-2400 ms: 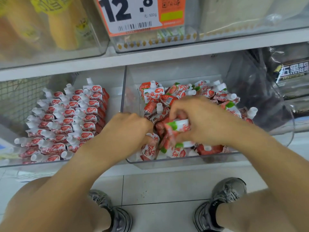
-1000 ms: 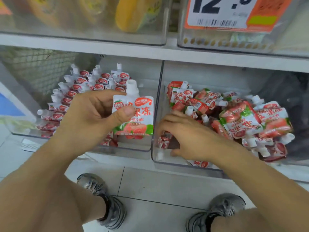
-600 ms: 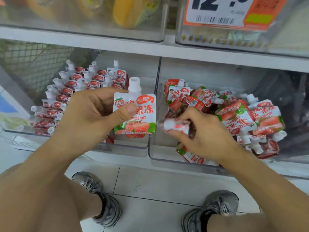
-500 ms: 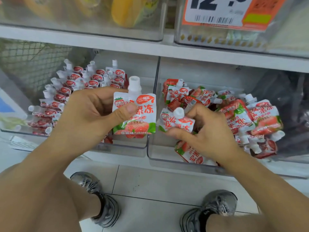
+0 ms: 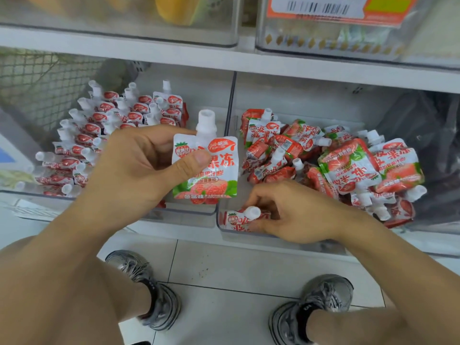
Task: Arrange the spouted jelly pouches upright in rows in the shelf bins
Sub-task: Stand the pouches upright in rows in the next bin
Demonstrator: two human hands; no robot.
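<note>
— Clear plastic, the left bin [image 5: 189,215]: how does it stand?

— Its pouches [image 5: 109,125] are upright in rows, spouts up, filling the far and left part. Room shows along its right side.

— And the person's left hand [image 5: 139,170]?

— Clamped on one strawberry pouch [image 5: 214,170], thumb across the front, fingers behind. The pouch hangs upright over the front right of that bin, long axis vertical, white spout on top. It already faces the way the rows face, so a straight drop would probably seat it.

— The right hand [image 5: 296,212]?

— Down in the front left corner of the right bin [image 5: 273,239], fingers curled round a second pouch [image 5: 239,219]. That one lies on its side, spout pointing roughly toward the left bin.

— So which hand is nearer the gap?

— The left, by its place over it. The right hand's pouch would likely need turning spout-up first.

— Further right?

— A loose heap of pouches [image 5: 348,168], tumbled every way, not yet sorted.
</note>
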